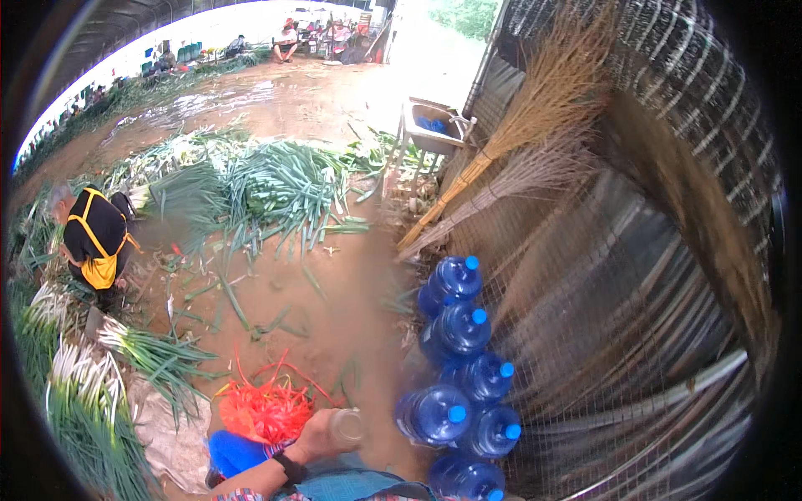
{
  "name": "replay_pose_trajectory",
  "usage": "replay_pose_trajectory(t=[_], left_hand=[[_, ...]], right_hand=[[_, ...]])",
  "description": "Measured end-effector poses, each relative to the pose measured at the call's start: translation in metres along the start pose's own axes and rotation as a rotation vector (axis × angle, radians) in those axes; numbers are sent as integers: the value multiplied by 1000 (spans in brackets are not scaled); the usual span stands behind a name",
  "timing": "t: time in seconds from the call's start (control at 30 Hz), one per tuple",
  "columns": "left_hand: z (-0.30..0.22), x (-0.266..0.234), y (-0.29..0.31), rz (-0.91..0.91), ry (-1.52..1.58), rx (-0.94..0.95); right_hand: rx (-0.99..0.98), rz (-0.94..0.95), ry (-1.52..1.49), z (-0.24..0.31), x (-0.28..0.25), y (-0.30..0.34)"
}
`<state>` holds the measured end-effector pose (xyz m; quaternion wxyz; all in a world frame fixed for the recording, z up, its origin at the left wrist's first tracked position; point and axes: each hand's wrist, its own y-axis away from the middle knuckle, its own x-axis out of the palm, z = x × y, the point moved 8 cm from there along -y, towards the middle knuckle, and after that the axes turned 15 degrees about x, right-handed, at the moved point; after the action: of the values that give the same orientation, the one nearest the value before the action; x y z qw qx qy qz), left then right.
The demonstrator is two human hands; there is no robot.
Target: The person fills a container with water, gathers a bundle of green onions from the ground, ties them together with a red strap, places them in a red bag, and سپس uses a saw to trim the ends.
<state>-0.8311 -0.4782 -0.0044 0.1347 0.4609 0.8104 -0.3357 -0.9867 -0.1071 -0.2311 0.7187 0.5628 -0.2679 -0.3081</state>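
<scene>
Head view: red strips (266,411) are lying beside our left hand (313,440), which is gripping a clear cup (347,427) near our blue clothing (355,484); we'd best be holding it steady, clear of the blue bottles (434,415). Our right hand isn't showing; we can't tell its state.

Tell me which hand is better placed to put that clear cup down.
Probably the left hand: it holds the clear cup, near the red bundle. The right hand is not in view.
</scene>
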Motion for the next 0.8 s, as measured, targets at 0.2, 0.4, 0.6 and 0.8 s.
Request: replay_pose_trajectory(t=[0.2,0.4,0.6,0.8], left_hand=[[68,-9,-142,29,109,187],[128,-2,-273,70,243,186],[207,5,-397,111,215,201],[287,-14,-494,145,191,66]], right_hand=[[-48,-111,-65,141,31,11],[-31,-122,-92,248,59,-24],[30,-114,-97,347,55,-86],[59,-108,-79,423,-7,-120]])
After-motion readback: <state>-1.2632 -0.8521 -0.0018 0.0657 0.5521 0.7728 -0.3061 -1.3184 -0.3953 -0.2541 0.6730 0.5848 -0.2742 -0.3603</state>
